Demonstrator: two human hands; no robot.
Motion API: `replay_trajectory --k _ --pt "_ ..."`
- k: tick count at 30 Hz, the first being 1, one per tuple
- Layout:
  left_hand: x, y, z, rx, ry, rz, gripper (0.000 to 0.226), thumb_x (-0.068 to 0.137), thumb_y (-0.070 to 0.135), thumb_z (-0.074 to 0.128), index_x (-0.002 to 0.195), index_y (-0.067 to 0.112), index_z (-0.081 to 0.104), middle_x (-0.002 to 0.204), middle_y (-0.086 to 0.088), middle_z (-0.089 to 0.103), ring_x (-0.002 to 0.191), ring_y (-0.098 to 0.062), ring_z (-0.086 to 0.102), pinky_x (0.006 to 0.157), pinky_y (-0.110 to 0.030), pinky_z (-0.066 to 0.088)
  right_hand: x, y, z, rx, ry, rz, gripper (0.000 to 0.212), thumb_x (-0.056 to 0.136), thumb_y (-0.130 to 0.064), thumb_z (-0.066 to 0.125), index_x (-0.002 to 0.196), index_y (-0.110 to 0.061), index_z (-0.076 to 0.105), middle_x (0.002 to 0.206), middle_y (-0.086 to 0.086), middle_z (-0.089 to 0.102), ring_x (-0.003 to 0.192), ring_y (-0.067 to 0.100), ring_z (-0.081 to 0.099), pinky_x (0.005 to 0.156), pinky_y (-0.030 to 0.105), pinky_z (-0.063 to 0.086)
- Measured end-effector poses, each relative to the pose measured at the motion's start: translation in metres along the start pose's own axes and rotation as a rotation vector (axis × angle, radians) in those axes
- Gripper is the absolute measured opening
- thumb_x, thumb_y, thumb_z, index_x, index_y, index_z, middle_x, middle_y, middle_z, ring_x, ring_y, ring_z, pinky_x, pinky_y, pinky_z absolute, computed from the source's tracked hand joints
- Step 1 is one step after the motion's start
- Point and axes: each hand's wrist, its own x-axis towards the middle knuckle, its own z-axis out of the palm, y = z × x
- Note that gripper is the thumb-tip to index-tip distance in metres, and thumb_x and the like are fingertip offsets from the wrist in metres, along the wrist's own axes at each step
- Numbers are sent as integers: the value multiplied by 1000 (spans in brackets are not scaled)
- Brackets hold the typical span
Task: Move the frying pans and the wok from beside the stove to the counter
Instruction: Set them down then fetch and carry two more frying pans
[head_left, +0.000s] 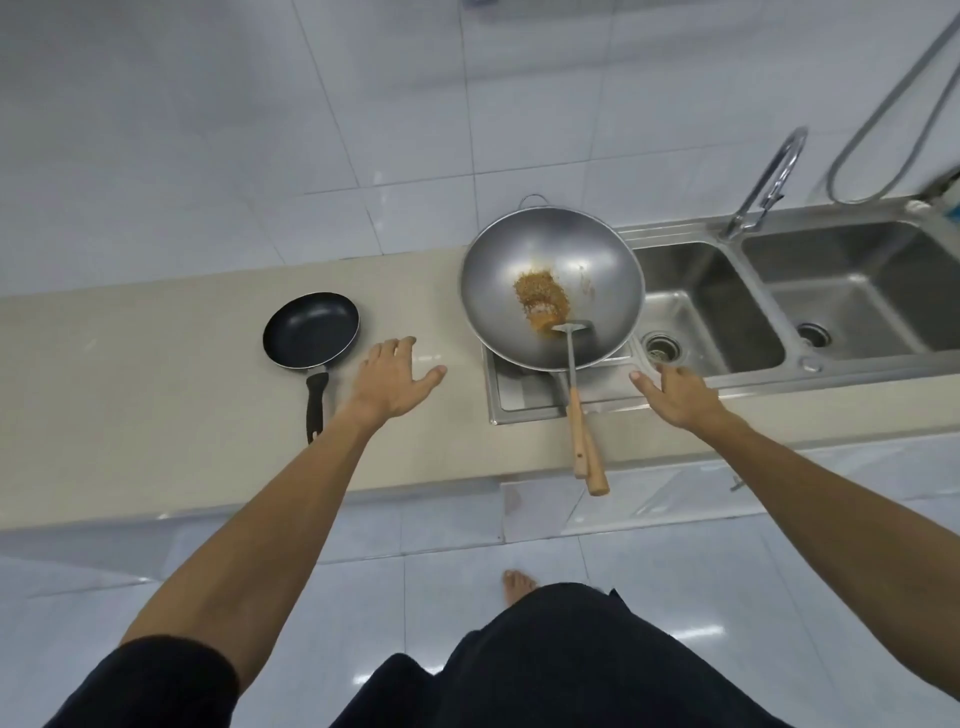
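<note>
A large steel wok (587, 260) with brown food residue sits on the steel drainboard (511, 397) left of the sinks. Its wooden handle sticks out over the counter's front edge. A metal spatula (573, 374) with a wooden handle lies in it. A small black frying pan (310, 328) rests on the beige counter (130, 384), its black handle pointing toward me. My left hand (395, 382) hovers open over the counter between the pan and the wok. My right hand (675, 392) is open just right of the wok's handle, holding nothing.
A double steel sink (852, 280) with a curved faucet (769, 182) lies to the right. White wall tiles rise behind the counter. My bare foot (517, 584) stands on the glossy tiled floor below the counter's front edge.
</note>
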Motion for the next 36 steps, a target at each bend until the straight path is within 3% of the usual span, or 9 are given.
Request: replay_trajectory --k 14,21,24,32,36 --pt "-47 123 11 111 -71 260 74 95 64 45 143 8 47 144 -18 52 134 -35 44 106 -48 40 -99 130 -62 14 136 141 78 96 -68 33 142 -6 45 145 26 47 131 45 46 107 57 37" --pt "-41 233 16 109 -57 418 69 95 63 47 143 15 46 141 -18 52 130 -36 47 105 -50 42 -134 239 -107 9 207 289 80 94 -71 31 143 -10 45 148 23 46 132 45 46 106 59 35" --pt "-36 286 24 161 -60 449 70 96 63 46 140 9 49 140 -20 53 130 -36 46 106 -49 40 -143 291 -126 16 223 323 84 93 -73 30 147 -10 42 152 24 42 135 45 44 107 59 34" --pt "-44 463 75 146 -76 566 77 97 62 45 149 6 41 149 -21 47 137 -37 43 112 -51 37 -157 439 -185 22 243 365 82 95 -70 28 148 -8 41 151 25 43 135 45 43 110 58 34" --pt "-57 543 105 111 -108 621 75 96 65 45 145 8 46 146 -19 50 134 -35 44 110 -49 38 -166 501 -203 3 235 406 82 95 -70 29 148 -9 41 151 26 43 135 44 43 109 57 33"
